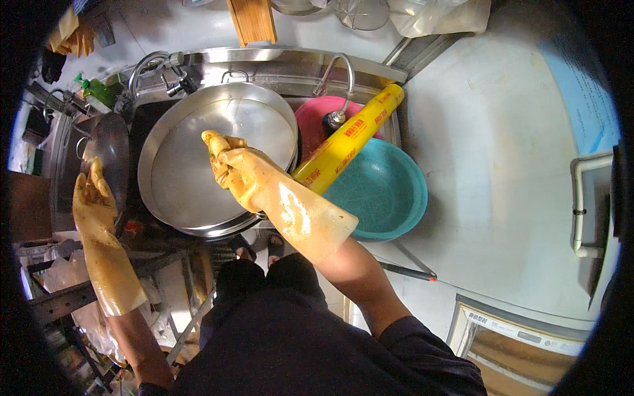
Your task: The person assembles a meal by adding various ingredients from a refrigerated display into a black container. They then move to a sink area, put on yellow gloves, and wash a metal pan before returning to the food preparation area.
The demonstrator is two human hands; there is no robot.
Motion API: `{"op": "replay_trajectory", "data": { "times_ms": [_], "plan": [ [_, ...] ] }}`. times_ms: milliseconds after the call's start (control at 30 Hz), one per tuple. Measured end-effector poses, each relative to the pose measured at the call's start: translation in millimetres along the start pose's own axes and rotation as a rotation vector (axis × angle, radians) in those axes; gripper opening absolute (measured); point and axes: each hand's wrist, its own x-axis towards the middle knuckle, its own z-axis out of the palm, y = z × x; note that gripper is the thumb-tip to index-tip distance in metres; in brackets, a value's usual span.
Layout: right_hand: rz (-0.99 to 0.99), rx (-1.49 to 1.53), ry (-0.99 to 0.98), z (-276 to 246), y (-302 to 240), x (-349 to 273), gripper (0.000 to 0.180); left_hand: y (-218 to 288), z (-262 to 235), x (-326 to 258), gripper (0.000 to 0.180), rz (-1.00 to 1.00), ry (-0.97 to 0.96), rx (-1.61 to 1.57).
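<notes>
Both of my hands wear long cream-yellow rubber gloves with brown smears. My right hand [241, 173] hangs over a large round metal pan [175, 178], its fingers curled in and one poking forward; nothing shows in it. Shallow, clear-looking liquid seems to cover the pan's bottom. At the left, my left hand [94, 201] is raised with fingers apart, beside a dark wok [109, 153] that stands tilted on its edge. From this angle I cannot tell whether the glove touches the wok. Behind my right wrist lies a long yellow printed tube or box [356, 135].
The yellow tube slants across a pink basin [323, 109] and a teal basin [413, 191]. Two curved taps stand behind, a hose tap [350, 76] and a left tap [142, 72]. Green bottles [99, 92] sit at the left. A metal rack [63, 300] stands below my left arm.
</notes>
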Motion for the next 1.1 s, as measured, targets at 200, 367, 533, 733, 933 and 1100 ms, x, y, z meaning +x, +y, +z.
{"op": "replay_trajectory", "data": {
  "times_ms": [200, 367, 533, 733, 933, 1100],
  "plan": [
    [-0.014, 0.044, 0.097, -9.6, -17.1, -8.9, 0.037, -16.2, 33.5, -6.8, 0.038, -0.054, -0.095, 0.033],
    [0.095, 0.057, -0.043, -2.0, 2.2, -1.9, 0.039, -28.3, 39.4, -25.7, 0.037, -0.009, 0.012, 0.203],
    [0.014, -0.043, -0.068, -15.8, -24.1, 11.0, 0.041, 3.8, 56.6, 9.5, 0.035, -0.311, -0.076, -0.375],
    [0.080, -0.279, -0.052, 51.8, -14.8, 71.1, 0.038, 15.1, -2.5, 151.0, 0.051, -0.178, 0.165, -0.470],
    [0.195, -0.446, -0.118, 127.0, 36.1, 195.6, 0.035, -11.8, -74.6, 273.2, 0.050, -0.225, 0.498, -0.524],
    [0.239, -0.615, -0.189, 211.2, 94.3, 330.2, 0.033, -6.7, -138.9, 393.7, 0.042, -0.056, 0.458, -0.417]
  ]
}}
